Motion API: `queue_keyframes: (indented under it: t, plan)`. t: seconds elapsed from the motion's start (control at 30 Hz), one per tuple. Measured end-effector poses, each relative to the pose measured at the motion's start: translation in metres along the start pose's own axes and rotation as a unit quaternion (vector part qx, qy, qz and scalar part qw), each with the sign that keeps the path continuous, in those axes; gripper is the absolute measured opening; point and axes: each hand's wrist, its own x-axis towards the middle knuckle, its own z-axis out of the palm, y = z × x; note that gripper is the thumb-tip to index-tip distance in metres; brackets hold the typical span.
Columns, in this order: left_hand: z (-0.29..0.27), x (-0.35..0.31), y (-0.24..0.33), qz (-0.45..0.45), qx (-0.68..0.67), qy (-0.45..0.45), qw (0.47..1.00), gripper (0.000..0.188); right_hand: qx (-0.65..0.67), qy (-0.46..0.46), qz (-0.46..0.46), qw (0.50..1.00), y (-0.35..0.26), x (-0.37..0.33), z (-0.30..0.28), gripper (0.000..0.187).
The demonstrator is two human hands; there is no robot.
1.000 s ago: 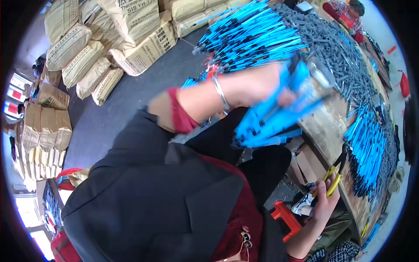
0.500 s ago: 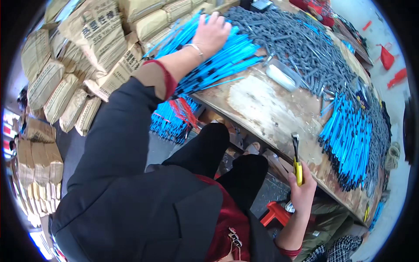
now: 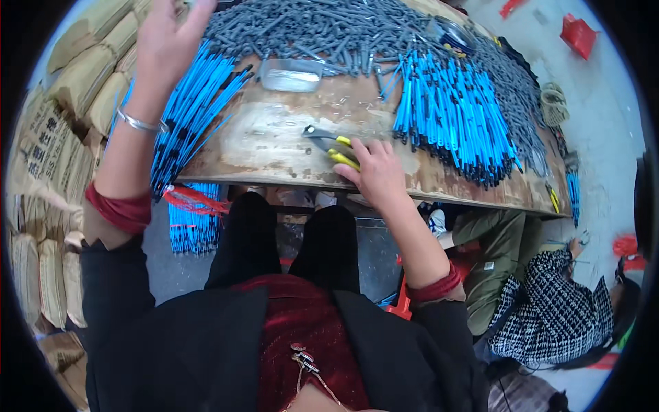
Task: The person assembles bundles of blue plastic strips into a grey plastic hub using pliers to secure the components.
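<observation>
My right hand [image 3: 379,170] is closed around the yellow handles of a pair of pliers [image 3: 340,152], whose dark jaws point to the left over the worn wooden table [image 3: 268,147]. At the upper left, my left hand [image 3: 167,44] is over the left bundle of thin blue strips [image 3: 195,103] with black ends. Its thumb stands apart from the palm, nothing shows in it, and the fingertips run out at the top edge. A second bundle of blue strips [image 3: 453,120] lies right of my right hand.
Small grey rod-shaped pieces [image 3: 329,31] are heaped along the far side. A clear plastic box [image 3: 292,75] stands before them. Brown paper sacks [image 3: 86,79] are stacked at the left. More blue strips [image 3: 195,226] are below the table edge. A person in a checked top [image 3: 563,309] is at the right.
The view has swung to the right. My right hand has brought the pliers from beside the table's front edge to over the tabletop. My left hand no longer rests on the blue strips.
</observation>
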Motion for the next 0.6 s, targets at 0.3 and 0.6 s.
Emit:
queue_keyframes:
  t: [0.3,0.6]
  plan:
    - [0.114,-0.072,0.018,-0.104,-0.295,-0.116,0.943,0.021,-0.039,0.16,0.256,0.953,0.174,0.035,-0.077,0.02]
    - [0.154,-0.09,0.005,-0.22,-0.415,-0.115,0.875,0.017,-0.222,0.019,0.375,0.9,0.247,0.096,-0.058,0.029]
